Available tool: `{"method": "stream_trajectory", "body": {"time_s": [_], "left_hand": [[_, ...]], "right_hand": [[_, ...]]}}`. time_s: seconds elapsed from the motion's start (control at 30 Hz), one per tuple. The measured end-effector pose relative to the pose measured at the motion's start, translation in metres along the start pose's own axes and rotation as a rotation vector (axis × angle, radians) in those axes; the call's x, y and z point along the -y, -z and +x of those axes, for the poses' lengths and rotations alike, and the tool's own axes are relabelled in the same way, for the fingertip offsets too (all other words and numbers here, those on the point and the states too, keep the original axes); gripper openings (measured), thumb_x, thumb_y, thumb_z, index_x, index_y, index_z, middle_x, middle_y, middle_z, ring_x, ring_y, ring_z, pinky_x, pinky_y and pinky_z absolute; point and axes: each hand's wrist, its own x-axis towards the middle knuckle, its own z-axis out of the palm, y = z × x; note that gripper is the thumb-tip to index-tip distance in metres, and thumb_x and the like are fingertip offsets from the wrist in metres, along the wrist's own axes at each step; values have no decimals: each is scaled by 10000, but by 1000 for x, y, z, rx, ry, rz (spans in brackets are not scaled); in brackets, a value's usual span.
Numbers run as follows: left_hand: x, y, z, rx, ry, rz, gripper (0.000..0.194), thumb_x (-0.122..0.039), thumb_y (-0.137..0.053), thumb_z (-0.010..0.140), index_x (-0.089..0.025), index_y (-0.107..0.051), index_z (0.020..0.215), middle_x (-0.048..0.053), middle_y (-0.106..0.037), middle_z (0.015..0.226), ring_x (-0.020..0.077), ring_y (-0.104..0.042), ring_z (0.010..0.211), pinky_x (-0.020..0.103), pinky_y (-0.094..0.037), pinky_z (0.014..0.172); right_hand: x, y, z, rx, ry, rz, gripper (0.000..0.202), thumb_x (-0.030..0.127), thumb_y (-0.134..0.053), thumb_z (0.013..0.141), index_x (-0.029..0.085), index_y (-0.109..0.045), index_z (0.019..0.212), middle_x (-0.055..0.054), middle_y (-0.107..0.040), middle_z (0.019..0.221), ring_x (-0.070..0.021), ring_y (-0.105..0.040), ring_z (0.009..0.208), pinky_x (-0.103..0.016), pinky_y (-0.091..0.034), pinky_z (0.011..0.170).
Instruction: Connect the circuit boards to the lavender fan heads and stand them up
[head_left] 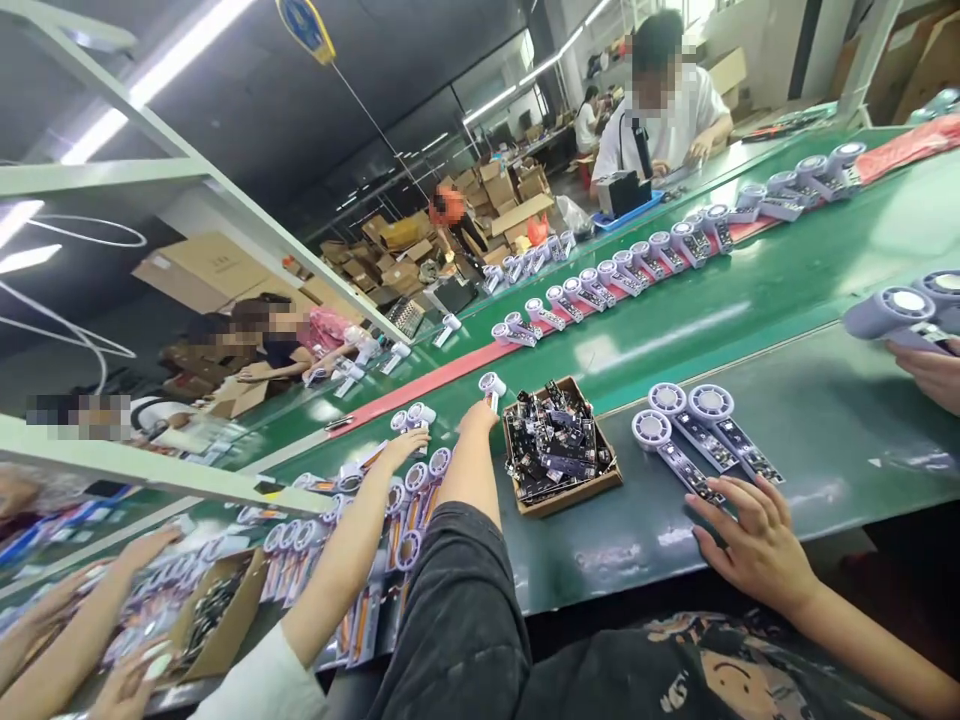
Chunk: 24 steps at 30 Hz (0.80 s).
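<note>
The left hand (477, 418) is reaching past the carton (566, 500), its grip closing around the handle of one fan (491, 384) near the belt (645, 335). The right hand (754, 540) is spreading its fingers, its grip standing apart, fingertips resting at the lower ends of three fans (694, 430) lying side by side on the worktop (817, 430). One carton is holding a heap of circuit boards (559, 435), too tangled for counting. It is sitting between the left forearm and the three fans, a strip of worktop showing on its right. The worktop's near edge is running just below the right hand. Two fans (900, 305) are showing at the right, beside another person's hand (934, 372); green surface is stretching between them and the three.
</note>
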Motion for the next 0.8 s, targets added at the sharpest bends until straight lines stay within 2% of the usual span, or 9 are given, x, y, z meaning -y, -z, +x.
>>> {"method": "stream_trajectory", "body": {"time_s": [0.13,0.27,0.3,0.37,0.43,0.5,0.63,0.73,0.8], "left_hand": [[-3,40,-25,31,68,-136,299,-344,-493,981,-80,-626,938,12,-588,644,124,-545,514,271,-485,590],[15,67,-136,-98,177,-157,444,-280,-432,912,-111,-590,1290,33,-637,697,197,-610,570,306,-488,560],[21,66,-173,-199,192,-124,446,-312,-408,943,-135,-578,1315,59,-663,775,224,-638,641,343,-512,609],[30,56,-245,-521,12,99,403,-297,-416,987,-185,-560,1346,122,-664,1124,273,-662,974,401,-528,835],[36,40,-302,-587,-139,282,485,-212,-447,992,-244,-428,1476,128,-615,1242,290,-624,1089,428,-501,907],[38,24,-338,-503,-190,357,502,-164,-421,995,-261,-390,1487,114,-624,1222,287,-631,1063,422,-511,873],[31,2,-361,-391,-119,391,279,-219,-390,1014,-196,-579,1218,67,-675,938,224,-679,795,323,-533,637],[17,-14,-356,-289,-84,331,353,-296,-366,1025,-139,-595,1242,104,-681,1046,229,-695,856,308,-557,614],[3,-29,-348,-195,-145,272,429,-356,-407,1009,-73,-578,1282,150,-668,1106,252,-691,939,322,-590,703]], "right_hand": [[-1,-2,0,13,7,6,268,181,-613,879,185,-650,1144,-161,-550,1171,-313,-577,1062,-581,-358,1053],[-2,-1,2,43,-17,28,245,184,-639,868,182,-675,1110,-173,-543,1184,-317,-587,1047,-591,-366,1047],[-3,0,2,52,-22,38,238,180,-641,865,181,-679,1101,-175,-541,1186,-319,-588,1047,-593,-368,1045],[-2,3,3,55,-31,72,223,162,-640,861,186,-676,1080,-173,-545,1177,-317,-588,1047,-594,-366,1046],[1,8,4,25,-39,136,223,140,-650,853,218,-662,1061,-138,-576,1139,-295,-587,1040,-580,-345,1070],[7,11,10,-10,-26,234,255,126,-664,846,268,-647,1058,-76,-623,1085,-252,-586,1027,-547,-311,1105],[24,5,48,15,98,435,223,147,-597,884,282,-658,1051,-11,-674,1082,-213,-583,1028,-498,-307,1086],[35,-13,96,107,162,444,181,161,-522,939,214,-680,1011,-19,-675,1074,-205,-569,992,-455,-343,1004],[40,-27,127,292,108,345,205,192,-489,973,197,-689,1020,-35,-666,1066,-215,-562,976,-410,-379,883]]}}
